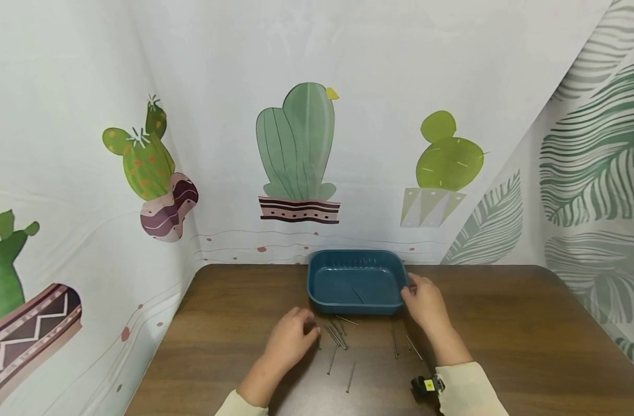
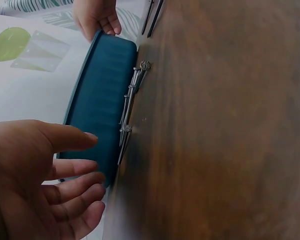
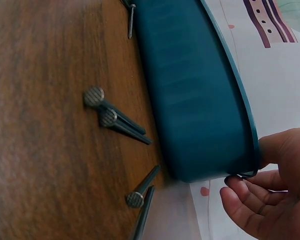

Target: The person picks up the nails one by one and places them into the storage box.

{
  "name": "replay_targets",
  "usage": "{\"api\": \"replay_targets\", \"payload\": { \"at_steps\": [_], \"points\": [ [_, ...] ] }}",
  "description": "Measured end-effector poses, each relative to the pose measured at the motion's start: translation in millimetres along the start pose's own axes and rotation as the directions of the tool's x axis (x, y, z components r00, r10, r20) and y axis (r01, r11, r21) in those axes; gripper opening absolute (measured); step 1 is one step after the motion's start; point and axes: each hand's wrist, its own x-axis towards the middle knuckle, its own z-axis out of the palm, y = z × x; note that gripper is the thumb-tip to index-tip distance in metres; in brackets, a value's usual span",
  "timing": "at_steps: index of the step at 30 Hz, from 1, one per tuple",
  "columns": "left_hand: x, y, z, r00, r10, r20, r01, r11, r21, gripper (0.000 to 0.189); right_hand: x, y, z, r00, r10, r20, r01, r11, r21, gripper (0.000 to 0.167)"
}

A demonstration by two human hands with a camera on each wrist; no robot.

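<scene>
A blue rectangular tray (image 1: pixel 358 309) stands toward the back of the wooden table, with one nail (image 1: pixel 358 294) lying inside. My right hand (image 1: pixel 426 303) holds the tray's right end; in the right wrist view, its thumb is at the rim and its fingers (image 3: pixel 252 197) curl below. Near the tray's front left corner is my left hand (image 1: pixel 292 338), thumb and fingers apart and nothing between them. Beside it several nails (image 1: pixel 336 337) lie in a loose group. The left wrist view shows their round heads (image 2: pixel 126 128) along the tray's front wall.
More loose nails lie in front of the tray: a few at the right (image 3: pixel 120 120) and a single nail (image 1: pixel 350 377) closer to me. A small black device (image 1: pixel 426 385) is at my right sleeve. Cactus-print cloth (image 1: pixel 369 173) hangs behind the table's back edge.
</scene>
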Motion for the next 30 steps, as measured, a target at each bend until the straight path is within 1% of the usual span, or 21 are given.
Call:
{"api": "replay_targets", "payload": {
  "at_steps": [2, 5, 12, 20, 30],
  "points": [
    [-1.0, 0.6, 0.0, 1.0, 0.0, 0.021, 0.0, 1.0, -0.003, 0.02, -0.7, 0, 0, 1.0, 0.002, 0.002, -0.002, 1.0, 0.001, 0.047],
    [-2.4, 1.3, 0.4, 0.999, -0.015, 0.046, 0.015, 1.0, 0.0, 0.018, -1.4, -1, -1, 1.0, 0.0, 0.003, 0.0, 1.0, 0.004, 0.047],
    [-4.3, 0.0, 5.1, 0.996, -0.038, 0.079, 0.035, 0.999, 0.037, 0.025, -1.3, 0, 1, 1.0, -0.005, -0.009, 0.005, 1.0, 0.002, 0.047],
    [-3.2, -0.2, 10.2, 0.997, -0.043, 0.06, 0.04, 0.998, 0.054, 0.026, -0.8, 0, 0, 1.0, -0.001, -0.005, 0.001, 1.0, 0.004, 0.047],
    [-3.0, 1.9, 8.0, 0.998, -0.044, 0.039, 0.042, 0.999, 0.035, 0.021, 0.5, -1, 1, 1.0, -0.013, -0.009, 0.013, 1.0, -0.006, 0.047]
  ]
}}
